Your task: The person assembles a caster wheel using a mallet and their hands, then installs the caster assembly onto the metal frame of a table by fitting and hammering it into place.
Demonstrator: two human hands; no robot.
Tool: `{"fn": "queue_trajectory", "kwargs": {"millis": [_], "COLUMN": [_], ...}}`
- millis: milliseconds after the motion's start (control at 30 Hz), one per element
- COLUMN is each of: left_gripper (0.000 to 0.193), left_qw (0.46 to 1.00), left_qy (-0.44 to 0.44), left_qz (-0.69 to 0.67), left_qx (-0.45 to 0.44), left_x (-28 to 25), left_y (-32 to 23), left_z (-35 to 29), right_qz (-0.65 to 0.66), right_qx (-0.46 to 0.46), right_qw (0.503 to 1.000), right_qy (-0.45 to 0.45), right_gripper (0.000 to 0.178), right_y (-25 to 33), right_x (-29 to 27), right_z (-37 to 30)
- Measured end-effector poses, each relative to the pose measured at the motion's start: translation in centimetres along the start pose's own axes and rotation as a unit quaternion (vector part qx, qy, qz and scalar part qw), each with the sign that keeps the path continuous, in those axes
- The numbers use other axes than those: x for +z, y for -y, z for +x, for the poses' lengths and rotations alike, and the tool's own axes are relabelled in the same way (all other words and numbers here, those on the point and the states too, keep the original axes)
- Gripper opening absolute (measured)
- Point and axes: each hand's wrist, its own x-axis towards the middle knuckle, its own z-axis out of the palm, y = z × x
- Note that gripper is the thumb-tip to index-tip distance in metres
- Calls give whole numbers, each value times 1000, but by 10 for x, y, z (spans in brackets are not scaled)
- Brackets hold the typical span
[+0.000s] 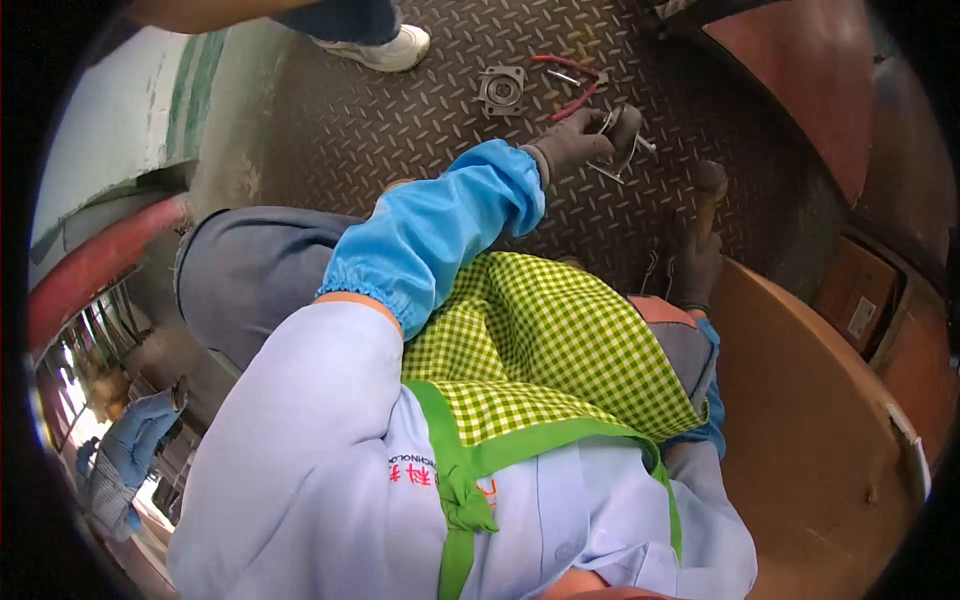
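Two hands in frame; what's your left doing?

Your left hand [575, 146], dark grey glove below a shiny blue sleeve [425, 240], is closed on the near side of a grey rounded part with a bright metal plate [627, 130]. Part is over the dark steel diamond-tread floor [390, 130], ahead of you. Can't tell if it's lifted or resting.

And your right?

Your right hand [700, 268], same kind of glove, lower and right of the left. Fingers look wrapped around the handle of a brown round-headed hammer-like tool [710, 185]; head points away from you. Finger detail too dark to confirm more.

Loose stuff near the part?

Red-handled pliers [577, 103] on the floor, just beyond your left hand, handles spread. Short silver metal pin [563, 76] between those handles. Square silver metal flange with a round centre [501, 90] lies flat to the left of them.

Anything at the edges?

White shoe [390, 50] of another person, upper left. Large tan curved-edge box [800, 400] close on your right. Green-and-white checked apron [560, 340] over your lap.
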Motion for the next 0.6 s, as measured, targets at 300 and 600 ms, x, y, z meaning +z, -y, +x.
{"fn": "queue_trajectory", "kwargs": {"millis": [300, 600], "left_gripper": [49, 66], "left_qw": [916, 957], "left_qy": [189, 219], "left_qz": [-352, -191], "left_qx": [-40, 16], "left_x": [6, 18], "left_y": [-54, -50], "left_z": [-24, -16], "right_qz": [-30, 15], "right_qx": [-234, -366], "right_qw": [953, 931], "right_qy": [-189, 4], "right_gripper": [56, 32], "right_y": [24, 96], "right_x": [10, -20], "right_z": [18, 24]}}
